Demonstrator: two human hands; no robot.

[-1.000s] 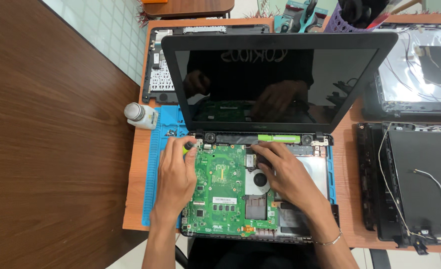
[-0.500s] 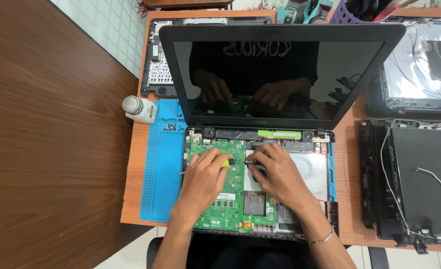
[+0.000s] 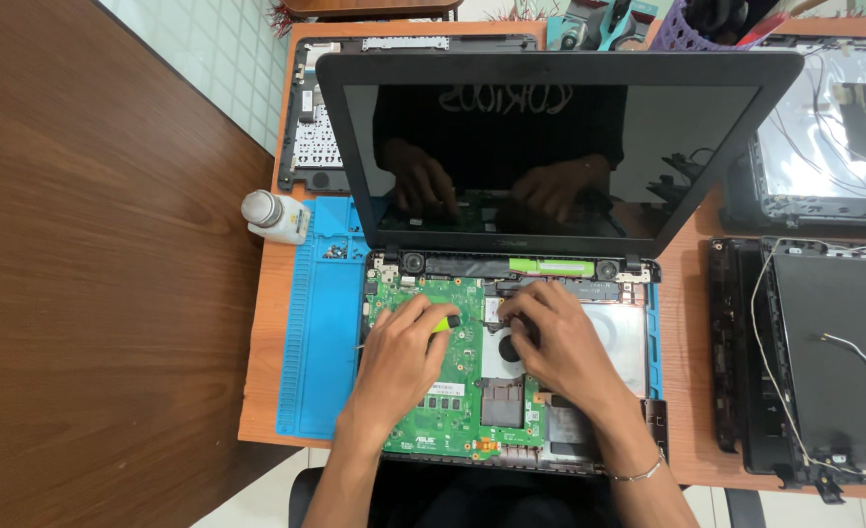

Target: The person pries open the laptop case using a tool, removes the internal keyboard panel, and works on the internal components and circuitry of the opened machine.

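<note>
An opened laptop base lies in front of me with its green motherboard (image 3: 452, 391) bare and its dark screen (image 3: 550, 156) standing upright behind. My left hand (image 3: 403, 357) rests on the board's middle, closed around a small yellow-green tool (image 3: 444, 323) near its top. Just right of it, my right hand (image 3: 555, 337) presses down near the fan area with bent fingers; whether it holds anything I cannot tell. The two hands are close together, almost touching.
A blue work mat (image 3: 320, 332) lies under the laptop, with a small white bottle (image 3: 274, 216) at its top left. A detached keyboard panel (image 3: 310, 137) sits behind. To the right lie dismantled laptop shells (image 3: 814, 362) with loose wires. The orange table's edge drops off at left.
My left hand has moved right from the laptop's left hinge area onto the middle of the board, carrying the tool. My right hand has stayed near the fan.
</note>
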